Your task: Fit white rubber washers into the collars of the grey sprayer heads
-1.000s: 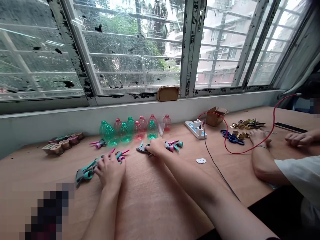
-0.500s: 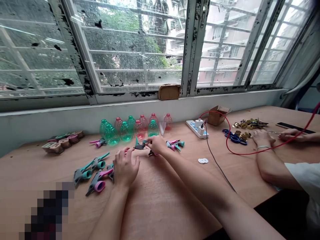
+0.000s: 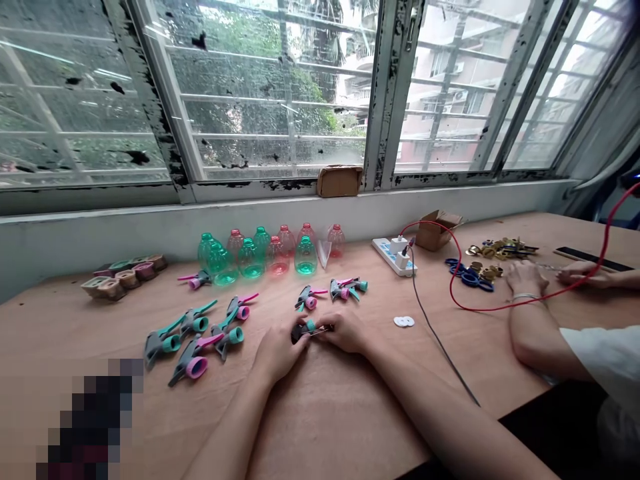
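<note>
My left hand (image 3: 281,352) is closed on the dark body of a spray trigger head (image 3: 311,325) with a teal collar, held just above the table. Opposite it, my right hand (image 3: 346,333) pinches a thin dark piece that reaches toward the collar; I cannot tell whether it belongs to the spray head. To the left lie several more grey spray trigger heads (image 3: 192,363) with pink or teal collars and levers. Just beyond my hands rest a pink-collared spray trigger head (image 3: 310,300) and a small cluster of others (image 3: 345,289).
Green bottles (image 3: 251,260) and red bottles (image 3: 336,241) stand along the wall. A power strip (image 3: 385,253) with a dark cable (image 3: 434,327) is right of them. A co-worker's hands (image 3: 526,277) are near blue-handled scissors (image 3: 473,277). White discs (image 3: 404,321) lie nearer.
My right hand has drawn back toward me from the far spray heads. My left hand has moved right from beside the left group, and both hands now meet at one spray trigger head.
</note>
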Available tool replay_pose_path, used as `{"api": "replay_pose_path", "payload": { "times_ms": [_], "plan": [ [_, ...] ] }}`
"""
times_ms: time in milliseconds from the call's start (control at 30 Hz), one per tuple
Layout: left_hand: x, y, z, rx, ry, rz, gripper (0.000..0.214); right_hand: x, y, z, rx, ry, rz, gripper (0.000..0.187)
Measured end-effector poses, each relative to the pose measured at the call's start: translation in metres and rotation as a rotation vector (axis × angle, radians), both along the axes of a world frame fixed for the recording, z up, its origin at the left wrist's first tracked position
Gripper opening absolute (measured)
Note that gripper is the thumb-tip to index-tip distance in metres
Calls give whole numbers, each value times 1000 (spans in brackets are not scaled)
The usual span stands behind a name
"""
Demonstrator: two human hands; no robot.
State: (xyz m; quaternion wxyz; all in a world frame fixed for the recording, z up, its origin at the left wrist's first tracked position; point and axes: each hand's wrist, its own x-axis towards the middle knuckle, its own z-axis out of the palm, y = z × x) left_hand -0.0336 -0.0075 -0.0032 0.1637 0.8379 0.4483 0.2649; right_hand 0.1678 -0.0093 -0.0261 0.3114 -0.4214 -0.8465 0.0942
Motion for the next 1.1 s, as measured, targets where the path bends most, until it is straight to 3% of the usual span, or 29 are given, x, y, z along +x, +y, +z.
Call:
{"api": "replay_pose_path", "payload": {
  "times_ms": [167, 367, 533, 700, 900, 1100],
  "plan": [
    [0, -2, -1, 4, 54, 23, 44, -5, -5, 2, -23, 83, 15, 14],
    [-2, 2, 0, 26, -142, 76, 39, 1, -7, 7, -60, 229, -93, 20],
    [-2, 4, -1, -51, -187, 29, 41, 4, -2, 5, -107, 221, -106, 18],
    [-1, 7, -2, -116, -227, -32, 37, 3, -6, 14, -84, 159, -145, 24],
    [-1, 8, -1, -123, -217, -15, 37, 7, -11, 24, 3, -32, -154, 22],
    [1, 5, -2, -47, -137, 15, 36, -1, -19, 30, 52, -199, -305, 28]
  ]
}}
